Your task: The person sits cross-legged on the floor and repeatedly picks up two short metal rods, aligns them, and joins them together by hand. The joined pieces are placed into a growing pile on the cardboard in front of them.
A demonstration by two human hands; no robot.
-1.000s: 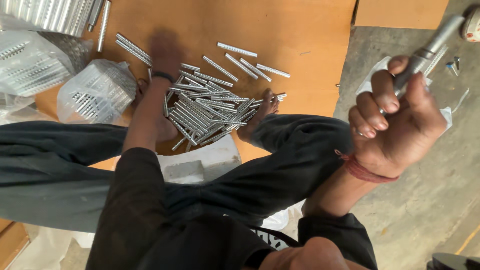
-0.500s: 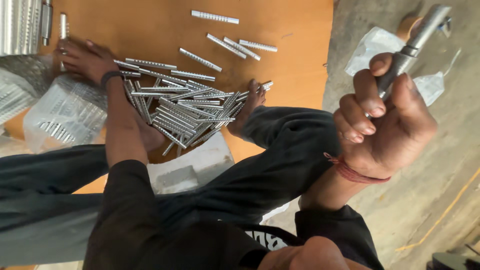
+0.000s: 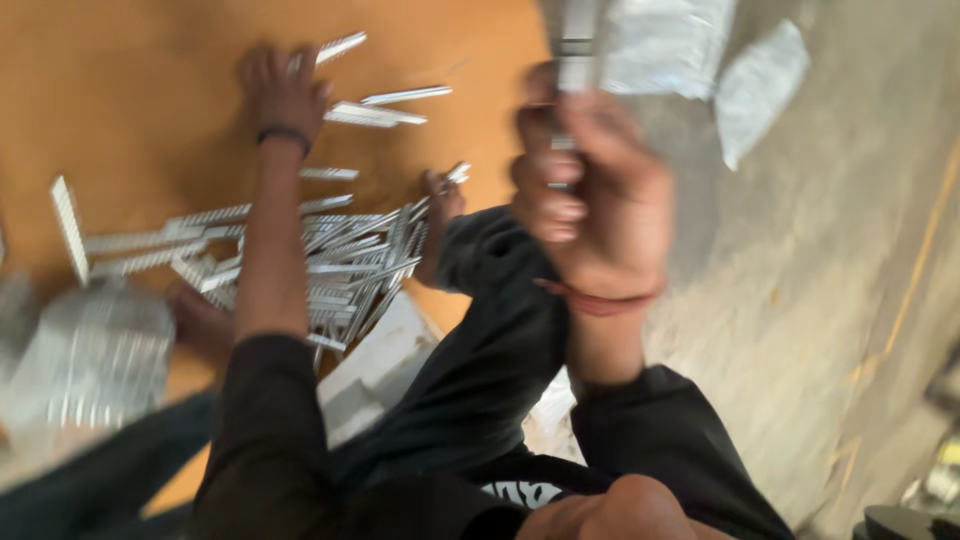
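1. Left hand [image 3: 285, 90] reaches onto the orange board [image 3: 150, 110], its grip spread flat beside a metal strip [image 3: 330, 48].
2. Right hand [image 3: 590, 190] holds a metal tool [image 3: 575, 40] raised (blurred), its grip pressed tight around it.
3. A pile of strips [image 3: 340, 265] lies near the knees.

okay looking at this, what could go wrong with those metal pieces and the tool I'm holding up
Your left hand stretches past the loose pile of metal strips lying between your bare feet; dragging back could scatter them or scrape skin on their edges. Your right hand grips a metal tool raised above your leg; a slip might drop it onto you. The picture is blurred, suggesting fast movement.
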